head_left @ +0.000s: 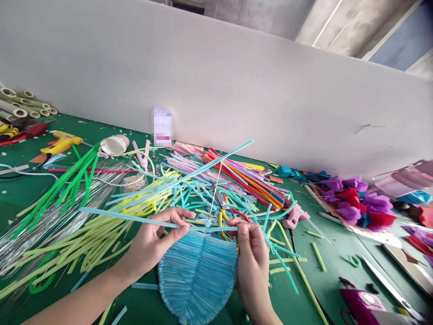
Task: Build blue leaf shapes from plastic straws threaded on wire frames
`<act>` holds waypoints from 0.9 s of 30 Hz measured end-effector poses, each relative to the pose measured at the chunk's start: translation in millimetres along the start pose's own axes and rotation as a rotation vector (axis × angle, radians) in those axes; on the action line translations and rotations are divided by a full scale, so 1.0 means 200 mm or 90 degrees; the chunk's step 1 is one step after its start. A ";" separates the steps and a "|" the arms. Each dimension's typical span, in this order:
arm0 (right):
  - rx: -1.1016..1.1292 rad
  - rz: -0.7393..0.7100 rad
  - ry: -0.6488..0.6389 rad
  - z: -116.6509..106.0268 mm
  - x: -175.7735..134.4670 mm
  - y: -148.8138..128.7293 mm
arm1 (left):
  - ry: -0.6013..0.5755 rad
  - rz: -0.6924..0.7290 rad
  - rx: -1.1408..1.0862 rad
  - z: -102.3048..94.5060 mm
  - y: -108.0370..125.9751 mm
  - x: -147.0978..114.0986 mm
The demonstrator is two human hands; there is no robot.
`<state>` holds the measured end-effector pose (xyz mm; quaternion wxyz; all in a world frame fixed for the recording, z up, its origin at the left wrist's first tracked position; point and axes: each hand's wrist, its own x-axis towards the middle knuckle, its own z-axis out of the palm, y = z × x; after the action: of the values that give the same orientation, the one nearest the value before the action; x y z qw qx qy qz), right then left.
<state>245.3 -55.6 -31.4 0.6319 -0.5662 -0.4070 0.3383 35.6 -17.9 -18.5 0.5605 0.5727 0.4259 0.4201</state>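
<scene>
From here the whole thing hangs on how the blue strip [118, 216] crosses the leaf [198, 275]. The left hand [155, 241] pinches it between thumb and fingers, and the right hand [253, 253] pinches it near its other end, so its long axis runs side to side from one to the other, across the leaf's broad top edge. A long free length sticks out past the left hand, away to the left.

The leaf sits below and between the hands, its midrib roughly square to the strip and its point toward the person. The right hand is nearer, right beside the leaf's edge; I can't tell if they touch. From the leaf's top, between the hands, a thin wire [215, 194] rises, leaning away and a little right. Whether the strip passes before or behind its foot, I can't make out. Beyond the hands, scissors [221, 201] lie among loose strands on the tabletop [338, 253].
</scene>
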 end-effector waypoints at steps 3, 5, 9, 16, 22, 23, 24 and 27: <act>0.000 0.007 -0.002 0.00 0.01 -0.01 | 0.006 -0.007 -0.030 0.00 0.02 0.01; -0.018 0.014 -0.013 -0.01 0.01 -0.02 | 0.023 -0.017 -0.056 -0.01 0.03 0.02; -0.063 0.012 -0.094 -0.02 0.02 -0.04 | 0.101 -0.076 -0.096 -0.02 0.05 0.03; -0.141 -0.101 -0.200 -0.02 0.03 -0.04 | 0.085 -0.105 -0.150 -0.04 0.01 0.05; -0.133 -0.078 -0.235 -0.02 0.05 -0.02 | 0.093 -0.135 -0.131 -0.02 0.01 0.05; -0.130 -0.079 -0.232 -0.02 0.05 -0.02 | 0.087 -0.137 -0.116 -0.02 0.01 0.05; -0.128 -0.081 -0.227 -0.02 0.05 -0.02 | 0.076 -0.136 -0.100 -0.02 0.01 0.05; -0.119 -0.089 -0.218 -0.02 0.05 -0.03 | 0.042 -0.113 -0.055 -0.02 0.02 0.04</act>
<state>253.3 -48.8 -24.4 0.5201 -0.5268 -0.5765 0.3458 33.6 -8.7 -14.7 0.6053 0.4936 0.4750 0.4053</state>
